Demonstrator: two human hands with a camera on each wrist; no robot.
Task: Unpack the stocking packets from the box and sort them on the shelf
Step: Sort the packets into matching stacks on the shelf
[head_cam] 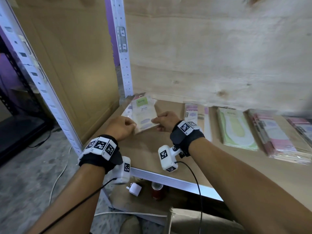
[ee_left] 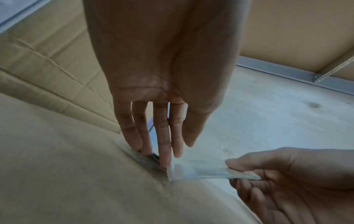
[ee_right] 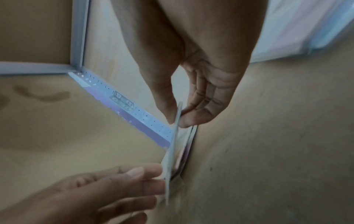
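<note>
Stocking packet (head_cam: 144, 115) was on the shelf's (head_cam: 150, 149) left-corner pile. Right grip (head_cam: 166, 121) pinched its edge, left grip (head_cam: 120, 126) had straight fingertips against the other side. Several sorted piles (head_cam: 236, 130) lay alongside, so probably well underway. Couldn't see the box though.

"What do you get behind the shelf (head_cam: 152, 149) from your end?"

"I see a pale plywood back panel (head_cam: 219, 56) with knots in the grain, and brown cardboard (head_cam: 70, 65) closing the left side. A white perforated steel upright (head_cam: 124, 53) stands in the corner."

"And the floor?"

"Mottled grey concrete floor (head_cam: 25, 166), with a white cable (head_cam: 57, 181) lying across it. Further left I make out a black rack (head_cam: 18, 132) against a purple wall (head_cam: 7, 65). The light looks soft and even to me."
</note>
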